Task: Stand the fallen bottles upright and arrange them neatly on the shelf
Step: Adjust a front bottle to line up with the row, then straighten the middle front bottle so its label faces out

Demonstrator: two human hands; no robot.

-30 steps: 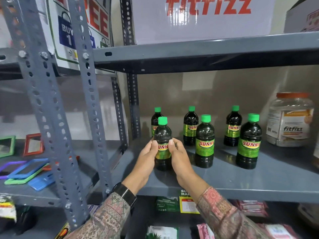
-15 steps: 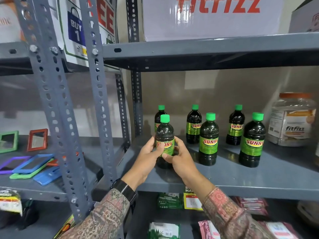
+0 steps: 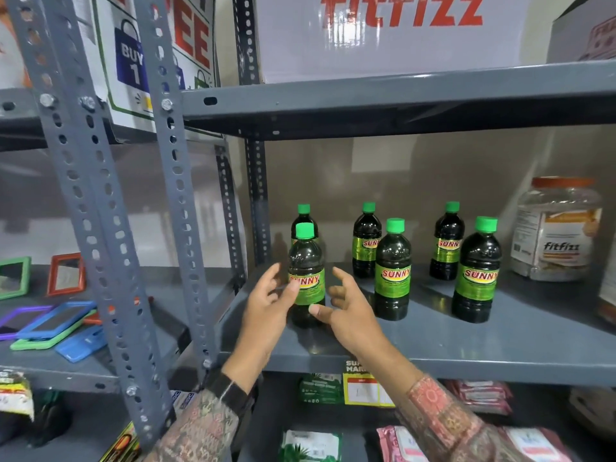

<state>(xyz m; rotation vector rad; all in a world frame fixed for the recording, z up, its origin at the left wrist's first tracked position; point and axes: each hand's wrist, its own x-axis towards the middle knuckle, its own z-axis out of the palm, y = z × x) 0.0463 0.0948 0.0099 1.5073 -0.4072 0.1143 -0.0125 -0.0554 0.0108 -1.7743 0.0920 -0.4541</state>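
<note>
Several dark SUNNY bottles with green caps stand upright in two rows on the grey shelf (image 3: 500,348). The front-left bottle (image 3: 306,261) stands between my hands. My left hand (image 3: 266,305) is open just left of it, thumb near the label. My right hand (image 3: 346,311) is open just right of it, fingers spread, thumb tip low by the bottle's base. Neither hand grips it. Further right stand the front-middle bottle (image 3: 392,271) and the front-right bottle (image 3: 476,275). Behind are the back-left bottle (image 3: 304,211), mostly hidden, the back-middle bottle (image 3: 366,241) and the back-right bottle (image 3: 446,241).
A clear fitfizz jar (image 3: 556,228) stands at the shelf's right end. Perforated grey uprights (image 3: 100,211) rise close on the left. Coloured frames and cases (image 3: 56,321) lie on the neighbouring left shelf. A FITFIZZ box (image 3: 393,31) sits above; packets (image 3: 476,395) lie below.
Both hands have let go of the front-left bottle and opened, drawing slightly away from it. The bottle stays standing upright where it was set.
</note>
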